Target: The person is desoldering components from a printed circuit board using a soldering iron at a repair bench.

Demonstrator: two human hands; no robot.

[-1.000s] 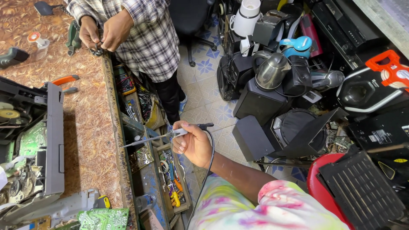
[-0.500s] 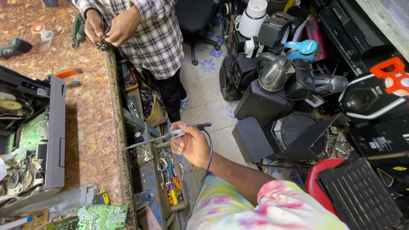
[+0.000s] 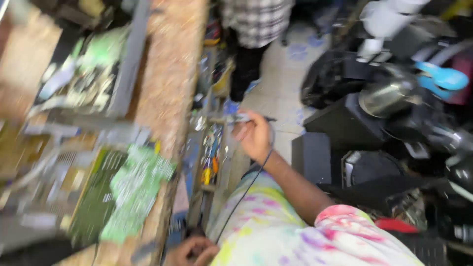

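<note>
The whole view is blurred by motion. My right hand [image 3: 254, 136] is held out over the gap beside the workbench and grips a thin pen-like tool [image 3: 240, 118] with a metal tip. A black cord [image 3: 246, 189] trails from the tool back along my arm. My left hand [image 3: 193, 251] shows at the bottom edge near the bench's corner with its fingers curled; the blur hides whether it holds anything. My sleeve is tie-dyed.
A brown stone-patterned workbench [image 3: 170, 74] on the left carries green circuit boards [image 3: 133, 192] and opened electronics. Another person in a checked shirt [image 3: 256, 22] stands at the top. Dark appliances, a metal kettle [image 3: 387, 98] and speakers crowd the right. Small tools fill a shelf [image 3: 212, 152] under the bench.
The camera has swung down and left, so the view is now blurred. My right hand still holds the tool. My left hand has come into view at the bottom.
</note>
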